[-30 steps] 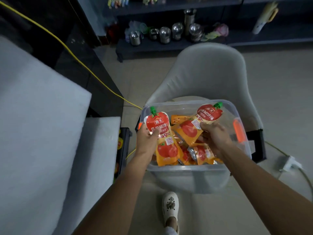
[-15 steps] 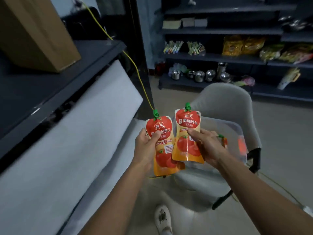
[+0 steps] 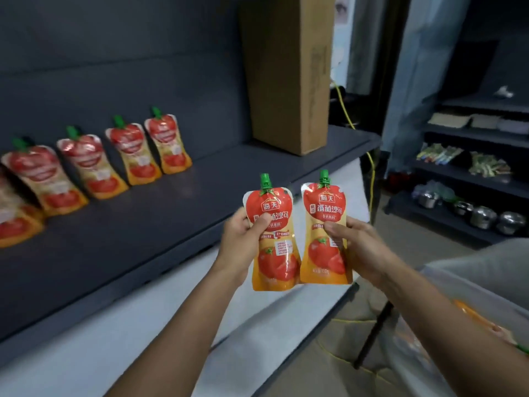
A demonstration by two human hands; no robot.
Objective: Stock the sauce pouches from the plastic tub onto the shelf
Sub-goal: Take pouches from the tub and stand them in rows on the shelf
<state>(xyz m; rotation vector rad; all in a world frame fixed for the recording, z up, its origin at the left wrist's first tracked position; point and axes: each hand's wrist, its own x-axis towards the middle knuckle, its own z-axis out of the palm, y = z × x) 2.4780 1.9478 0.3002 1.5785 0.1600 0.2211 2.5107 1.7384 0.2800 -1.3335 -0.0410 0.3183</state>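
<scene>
My left hand (image 3: 243, 239) grips one red-and-orange tomato sauce pouch (image 3: 273, 253) with a green cap, held upright. My right hand (image 3: 357, 245) grips a second, matching pouch (image 3: 325, 213) right beside it. Both pouches hang in the air in front of the dark grey shelf (image 3: 177, 202), near its front edge. Several pouches (image 3: 134, 151) stand in a row along the back of that shelf at the left. A corner of the clear plastic tub (image 3: 446, 285) shows at the lower right, partly behind my right forearm.
A tall cardboard box (image 3: 289, 75) stands on the shelf at the right end. White panels (image 3: 120, 333) lie below the shelf. A yellow cable (image 3: 372, 167) runs down past the shelf end. Shelving with metal pots (image 3: 483, 216) and packets stands at the far right.
My view has swung left from the tub on the chair to the shelf. Both hands have carried their pouches up and leftward, now side by side in front of the shelf.
</scene>
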